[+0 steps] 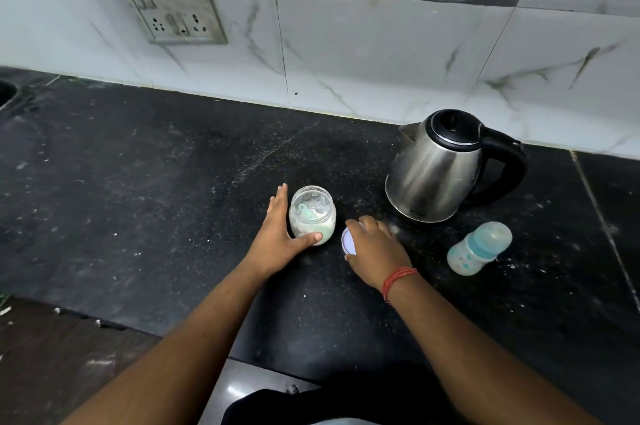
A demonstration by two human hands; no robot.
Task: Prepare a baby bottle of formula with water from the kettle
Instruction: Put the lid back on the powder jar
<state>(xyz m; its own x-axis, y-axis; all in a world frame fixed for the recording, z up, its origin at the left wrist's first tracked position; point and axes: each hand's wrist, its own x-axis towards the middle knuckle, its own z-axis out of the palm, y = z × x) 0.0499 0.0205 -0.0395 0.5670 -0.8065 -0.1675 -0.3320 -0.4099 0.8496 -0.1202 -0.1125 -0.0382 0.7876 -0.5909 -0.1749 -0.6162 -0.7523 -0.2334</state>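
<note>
We are early in the job. The jar [312, 215] of formula powder stands open at the centre of the table [138, 182], a pale green scoop lying in the powder. Our left hand [277, 234] steadies it, fingers straight along the jar's 9 o'clock side and thumb across its front. Our right hand [375, 248] holds the lid [347, 241] just beside the jar at 3 o'clock, fingers curled over it at the table.

The bottle [479, 248] stands further out at 3 o'clock, well apart from the jar, its teat and cap on; we cannot tell if it holds anything. The kettle [446, 165] sits at 1 o'clock with its lid down.

So we judge 1 step done: the jar is open. Left are uncapping the bottle, scooping powder, pouring water, closing and shaking.
</note>
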